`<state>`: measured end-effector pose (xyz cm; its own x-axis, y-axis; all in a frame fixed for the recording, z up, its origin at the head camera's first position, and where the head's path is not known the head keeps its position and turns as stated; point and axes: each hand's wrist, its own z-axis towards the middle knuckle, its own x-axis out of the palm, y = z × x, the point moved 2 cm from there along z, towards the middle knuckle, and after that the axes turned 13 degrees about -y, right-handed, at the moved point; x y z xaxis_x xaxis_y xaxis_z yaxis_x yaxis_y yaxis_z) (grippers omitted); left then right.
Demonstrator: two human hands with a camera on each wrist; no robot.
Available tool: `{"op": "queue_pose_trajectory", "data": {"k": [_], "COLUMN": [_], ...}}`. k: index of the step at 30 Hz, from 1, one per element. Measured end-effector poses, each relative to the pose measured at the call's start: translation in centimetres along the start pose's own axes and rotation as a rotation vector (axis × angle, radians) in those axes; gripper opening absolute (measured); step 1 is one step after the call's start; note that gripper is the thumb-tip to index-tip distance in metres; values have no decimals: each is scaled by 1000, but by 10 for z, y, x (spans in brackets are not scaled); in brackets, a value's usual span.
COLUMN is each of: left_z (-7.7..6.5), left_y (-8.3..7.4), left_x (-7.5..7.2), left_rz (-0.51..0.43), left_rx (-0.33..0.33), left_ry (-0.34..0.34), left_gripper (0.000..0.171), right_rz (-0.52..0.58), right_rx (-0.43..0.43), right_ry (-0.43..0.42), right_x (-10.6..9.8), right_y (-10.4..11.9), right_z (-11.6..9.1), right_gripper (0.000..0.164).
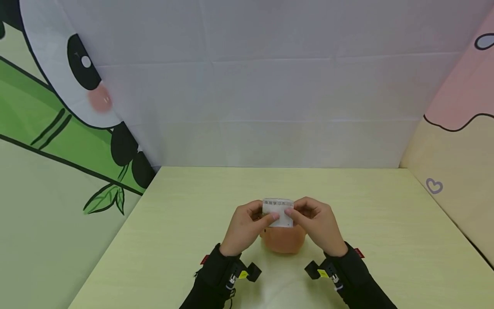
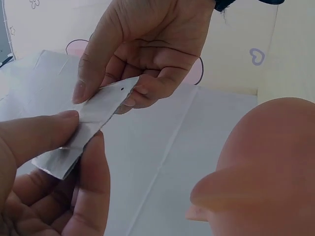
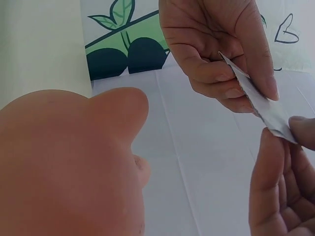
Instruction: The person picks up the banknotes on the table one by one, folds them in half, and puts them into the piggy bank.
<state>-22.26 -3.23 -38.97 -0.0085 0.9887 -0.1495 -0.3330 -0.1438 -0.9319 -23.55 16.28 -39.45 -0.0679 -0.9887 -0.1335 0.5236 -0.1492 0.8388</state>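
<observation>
Your left hand (image 1: 244,225) and right hand (image 1: 320,223) are pinching a white paper (image 1: 283,219) below and slightly right of the head view's centre, thumbs on its near face; your forearms (image 1: 210,277) are slanting inward from the bottom edge.

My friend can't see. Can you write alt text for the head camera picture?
A person's left hand and right hand hold a small white paper with print along its top, over a pale table. The paper partly hides a rounded orange-pink object. At the picture's left is a big cartoon face.
</observation>
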Motion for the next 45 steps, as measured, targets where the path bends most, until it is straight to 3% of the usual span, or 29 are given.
{"op": "queue_pose_trajectory", "data": {"k": [11,24,36,41,45], "left_z": [0,1,1,3,5], "left_y": [-2,-3,-2,-1,-1], "left_x": [-1,-1,0,-5,-10], "left_rz": [24,33,7,3,-67], "left_rx": [20,4,14,7,-25], "left_ry": [-42,-144,-117,-155,-165], "left_gripper": [23,18,20,18,20], "right_rz": [-9,7,1,12,0], "right_rx": [39,43,40,47,58], "right_ry": [12,41,29,18,15], "right_x": [2,5,3,1,-2], "right_y": [5,4,2,2,2], "right_z": [0,1,1,1,2], "right_gripper": [5,9,7,7,7]}}
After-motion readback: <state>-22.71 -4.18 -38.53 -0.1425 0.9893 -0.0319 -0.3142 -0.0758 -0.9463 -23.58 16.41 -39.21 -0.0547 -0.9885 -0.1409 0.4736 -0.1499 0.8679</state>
